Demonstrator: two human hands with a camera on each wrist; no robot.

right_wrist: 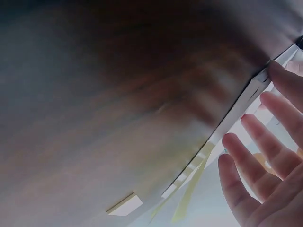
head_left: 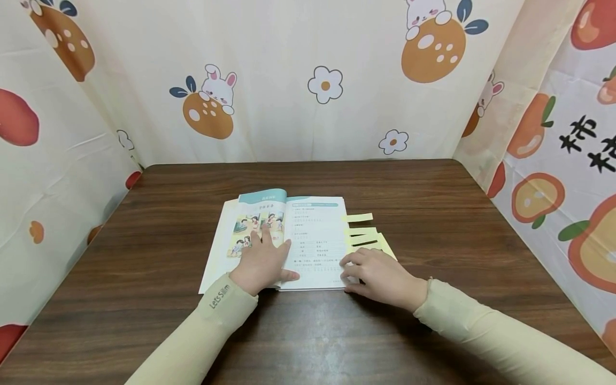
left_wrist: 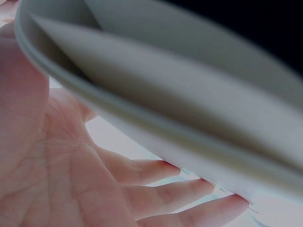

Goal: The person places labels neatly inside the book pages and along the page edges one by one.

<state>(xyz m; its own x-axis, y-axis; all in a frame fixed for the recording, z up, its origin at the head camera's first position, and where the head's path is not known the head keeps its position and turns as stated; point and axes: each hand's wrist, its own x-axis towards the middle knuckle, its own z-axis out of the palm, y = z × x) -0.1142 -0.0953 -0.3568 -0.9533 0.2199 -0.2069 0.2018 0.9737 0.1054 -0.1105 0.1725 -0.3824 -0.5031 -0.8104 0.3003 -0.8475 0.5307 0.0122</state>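
Note:
An open book [head_left: 315,235] with printed pages lies flat on the table in the head view. Its left page [head_left: 245,224] carries coloured pictures under a blue heading and curves up near the spine. My left hand [head_left: 263,262] rests on this page, fingers spread and thumb reaching across the spine. At the lower right edge of the book is my right hand [head_left: 380,275], its fingertips against the page edges. Several yellow sticky notes [head_left: 360,217] stick out from that side, just beyond the right hand. Loose page edges [left_wrist: 165,80] arch over the left palm in the left wrist view.
The dark wooden table [head_left: 308,342] runs back to a patterned curtain [head_left: 289,139], with more curtain on both sides. A small pale block [right_wrist: 125,204] lies beside the sticky notes in the right wrist view.

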